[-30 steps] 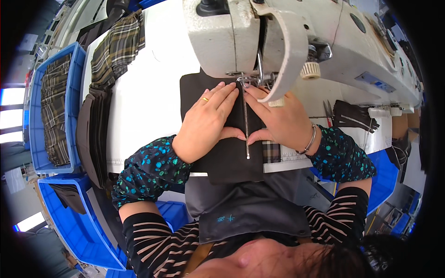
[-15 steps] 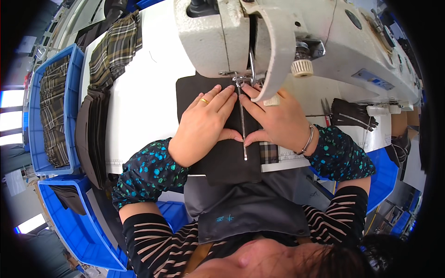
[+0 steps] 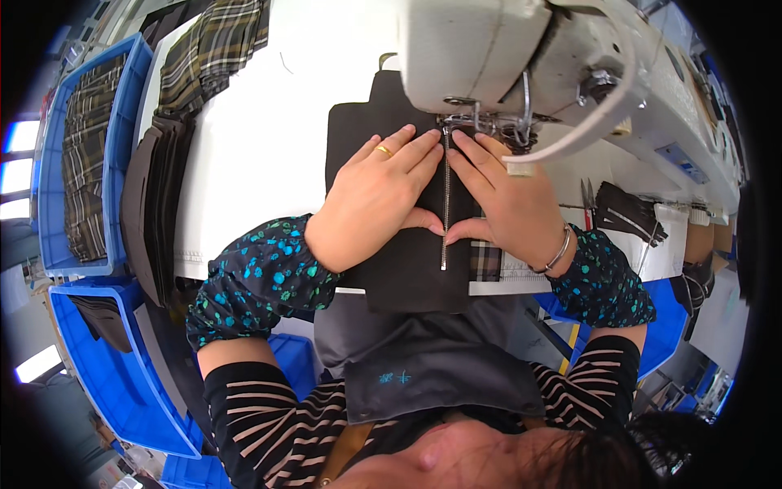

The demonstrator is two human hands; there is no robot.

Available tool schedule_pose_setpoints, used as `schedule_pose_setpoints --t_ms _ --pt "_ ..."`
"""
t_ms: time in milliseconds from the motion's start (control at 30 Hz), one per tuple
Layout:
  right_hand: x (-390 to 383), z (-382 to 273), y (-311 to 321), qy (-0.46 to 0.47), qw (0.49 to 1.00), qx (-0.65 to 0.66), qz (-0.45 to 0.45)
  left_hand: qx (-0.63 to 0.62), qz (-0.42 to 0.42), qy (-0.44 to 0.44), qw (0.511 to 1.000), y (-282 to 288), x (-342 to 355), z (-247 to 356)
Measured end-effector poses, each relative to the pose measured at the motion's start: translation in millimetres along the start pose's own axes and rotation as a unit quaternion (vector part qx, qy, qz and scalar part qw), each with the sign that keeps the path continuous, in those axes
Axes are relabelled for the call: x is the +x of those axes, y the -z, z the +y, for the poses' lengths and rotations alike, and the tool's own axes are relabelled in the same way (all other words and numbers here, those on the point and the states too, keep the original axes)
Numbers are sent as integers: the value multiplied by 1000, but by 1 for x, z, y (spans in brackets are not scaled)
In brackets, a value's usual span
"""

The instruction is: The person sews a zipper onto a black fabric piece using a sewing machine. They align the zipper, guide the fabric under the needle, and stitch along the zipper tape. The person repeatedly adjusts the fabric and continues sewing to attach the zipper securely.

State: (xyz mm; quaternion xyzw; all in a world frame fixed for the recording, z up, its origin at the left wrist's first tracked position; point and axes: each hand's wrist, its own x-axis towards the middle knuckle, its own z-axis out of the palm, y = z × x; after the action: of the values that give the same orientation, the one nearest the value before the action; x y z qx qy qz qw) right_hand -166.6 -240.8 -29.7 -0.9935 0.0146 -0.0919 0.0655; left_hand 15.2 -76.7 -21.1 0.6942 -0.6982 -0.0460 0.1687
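Black fabric panel (image 3: 407, 269) with its metal zipper (image 3: 445, 204) has crept further under the sewing machine (image 3: 489, 57); my left hand (image 3: 379, 200) and right hand (image 3: 509, 204) press flat on the desk (image 3: 261, 163), clenching nothing.

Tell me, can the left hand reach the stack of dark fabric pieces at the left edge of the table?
Probably yes. The left hand lies flat on the black fabric beside the zipper, and only bare white table shows between it and the stack of dark pieces. It would have to lift off the fabric first.
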Motion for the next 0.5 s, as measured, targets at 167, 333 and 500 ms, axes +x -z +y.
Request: schedule_pose_setpoints --t_ms 167,333,500 --pt "1 -1 4 -2 1000 -9 -18 17 22 20 999 1 2 -6" --pt "3 -2 6 15 999 -38 -5 -5 9 -30 1000 -1 20 -37" --pt "3 -2 -2 17 999 -20 35 41 21 -42 998 -3 6 -18"
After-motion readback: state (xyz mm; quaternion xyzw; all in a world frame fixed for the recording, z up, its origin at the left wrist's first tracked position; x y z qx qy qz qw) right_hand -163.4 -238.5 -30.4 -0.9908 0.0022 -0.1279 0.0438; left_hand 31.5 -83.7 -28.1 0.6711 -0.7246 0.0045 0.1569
